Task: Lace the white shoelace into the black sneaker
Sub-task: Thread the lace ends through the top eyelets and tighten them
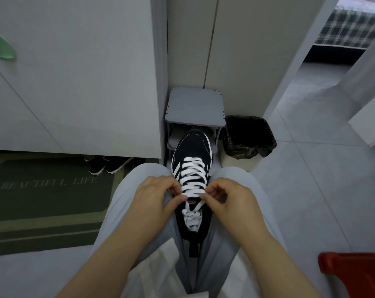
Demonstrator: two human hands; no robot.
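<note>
Far out to the left of the left hand (158,196) lies a doormat (49,190), with a pair of dark shoes (104,165) tucked under the white cabinet (74,82) beyond it, all well away from the work. The person sits with knees in grey trousers (126,203) drawn together, and I take that to be deliberate. The black sneaker (193,147) is wedged between them, toe pointing away from both hands, so neither hand has to steady it. That frees the left hand to pinch the white shoelace (192,179) between thumb and forefinger at the left end of the row nearest the wrists, the other fingers curled in. The lace runs in crossed rows from the toe end up to that row, right between the two hands, and its loose ends lie bunched on the tongue, on the wrist side of the fingertips. The right hand (227,198) mirrors the left, pinching the same row at its right end. The matched grips look meant to draw the row snug and even. Whether any eyelets are left I cannot tell, since the hands cover the collar. Ahead of the hands, past the toe, stands a grey stool (195,106). Further off to the right of the right hand is a waste bin (248,136) lined with a dark bag, and beside the right forearm a red plastic stool (354,274).
</note>
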